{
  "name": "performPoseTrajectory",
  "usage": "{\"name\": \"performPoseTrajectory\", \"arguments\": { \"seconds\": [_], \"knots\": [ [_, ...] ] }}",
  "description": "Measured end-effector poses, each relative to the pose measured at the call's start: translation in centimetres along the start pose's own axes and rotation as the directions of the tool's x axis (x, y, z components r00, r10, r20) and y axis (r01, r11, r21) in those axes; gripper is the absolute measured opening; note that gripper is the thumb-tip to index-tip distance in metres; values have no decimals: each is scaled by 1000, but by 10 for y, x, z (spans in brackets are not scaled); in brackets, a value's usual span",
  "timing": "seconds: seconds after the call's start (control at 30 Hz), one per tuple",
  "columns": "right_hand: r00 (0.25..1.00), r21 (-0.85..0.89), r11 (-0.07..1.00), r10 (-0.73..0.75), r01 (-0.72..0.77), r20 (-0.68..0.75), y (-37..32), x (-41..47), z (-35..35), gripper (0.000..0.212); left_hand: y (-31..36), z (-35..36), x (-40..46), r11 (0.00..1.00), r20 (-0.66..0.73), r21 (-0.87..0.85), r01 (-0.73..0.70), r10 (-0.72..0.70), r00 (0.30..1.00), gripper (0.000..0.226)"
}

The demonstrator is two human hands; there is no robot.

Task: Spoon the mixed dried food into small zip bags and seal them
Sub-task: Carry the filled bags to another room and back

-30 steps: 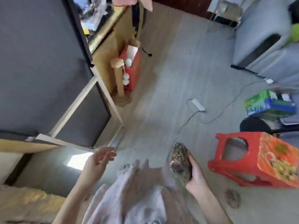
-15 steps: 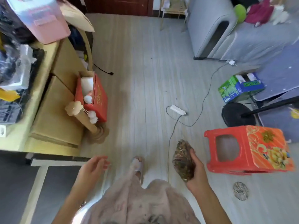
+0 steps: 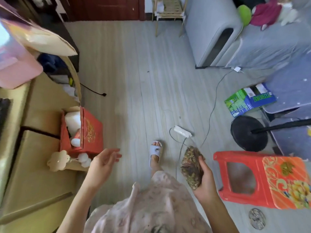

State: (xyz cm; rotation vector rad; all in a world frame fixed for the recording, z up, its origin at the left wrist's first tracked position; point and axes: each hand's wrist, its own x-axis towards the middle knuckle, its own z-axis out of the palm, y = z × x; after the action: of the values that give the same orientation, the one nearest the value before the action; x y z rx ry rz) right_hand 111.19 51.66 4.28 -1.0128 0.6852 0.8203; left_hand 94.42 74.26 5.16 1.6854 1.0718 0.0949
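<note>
Right hand (image 3: 204, 180) grips a filled zip bag (image 3: 191, 167) of mixed dried food, held upright above the floor (image 3: 134, 81) just beside the red stool (image 3: 262, 179); left hand (image 3: 103, 163) hangs empty (fingers loose, palm up) near the red box (image 3: 89, 132)

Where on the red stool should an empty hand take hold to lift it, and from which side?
Judging by its pose, grip the rim of the side cutout, from above. The stool lies tipped on its side, so that opening faces up as a ready handhold. The left hand is empty; the right hand holds a filled bag.
</note>
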Motion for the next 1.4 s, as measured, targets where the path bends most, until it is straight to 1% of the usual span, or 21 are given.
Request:
{"name": "performPoseTrajectory", "arguments": {
  "seconds": [0.1, 0.23, 0.37, 0.43, 0.53, 0.67, 0.77, 0.83, 0.93, 1.1, 1.23, 1.4],
  "knots": [
    [1000, -2, 1000, 7, -7, -9, -42, 46, 41, 44, 21, 15, 50, 999, -19, -14, 37, -38, 999, 17],
    [1000, -45, 999, -22, 22, 6, -104, 106, 95, 43, 60, 25, 117, 998, 31, 46, 33, -34, 999, 22],
    [1000, -90, 996, -24, 23, -8, -155, 152, 143, 26, 98, 24, 187, 997, 22, 64, 38, -39, 999, 21],
    [1000, -111, 994, -14, 12, -14, -174, 173, 163, 24, 114, 24, 220, 997, 15, 69, 34, -35, 999, 22],
    [1000, -125, 992, -1, -3, -31, -200, 204, 193, 26, 136, 26, 268, 997, 7, 69, 39, -39, 999, 24],
    [997, -115, 993, 6, -14, -71, -230, 253, 238, 35, 166, 28, 339, 995, 13, 54, 83, -84, 996, 23],
    [998, -143, 990, -19, 9, -68, -256, 297, 277, 33, 193, 27, 407, 995, 28, 59, 85, -87, 996, 23],
    [997, -119, 992, -45, 37, -66, -276, 326, 308, 28, 217, 24, 457, 994, 56, 76, 81, -85, 995, 23],
    [997, -26, 997, -78, 78, -26, -308, 361, 358, 25, 261, 16, 531, 992, 109, 112, 50, -62, 992, 23],
    [996, 93, 992, -90, 88, 19, -356, 406, 433, 31, 342, 7, 644, 980, 191, 192, -50, 13, 981, 21],
    [994, 72, 991, -110, 109, 8, -387, 444, 478, 24, 389, 8, 711, 981, 180, 172, -91, 60, 982, 21],
    [997, 59, 996, -72, 71, 26, -430, 498, 532, 27, 421, 19, 777, 989, 136, 142, -51, 31, 990, 22]
  ]
}}
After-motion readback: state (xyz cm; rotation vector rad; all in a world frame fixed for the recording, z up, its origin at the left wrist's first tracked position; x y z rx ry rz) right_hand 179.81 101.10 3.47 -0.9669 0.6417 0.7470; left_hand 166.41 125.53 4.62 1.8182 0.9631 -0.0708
